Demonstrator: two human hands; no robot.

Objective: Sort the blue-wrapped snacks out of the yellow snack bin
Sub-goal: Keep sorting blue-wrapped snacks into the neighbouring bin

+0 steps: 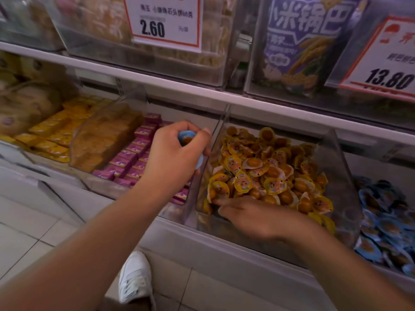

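Note:
A clear bin (336, 153) holds a heap of yellow-wrapped snacks (269, 169). My left hand (173, 151) hovers just left of that bin, above the purple boxes, shut on blue-wrapped snacks (186, 138); blue edges show between the fingers and below the palm. My right hand (253, 216) reaches into the front of the yellow bin, fingers spread and pressed among the yellow packs at its near left corner. Whether it grips anything is hidden. A bin of blue-wrapped snacks (386, 223) stands to the right.
Left of the yellow bin sit purple boxes (134, 158), then a clear bin of orange-yellow packets (56, 131). An upper shelf carries bins with price tags (164, 21) and a purple bag (303, 41). A white shoe (134, 277) stands on the tiled floor below.

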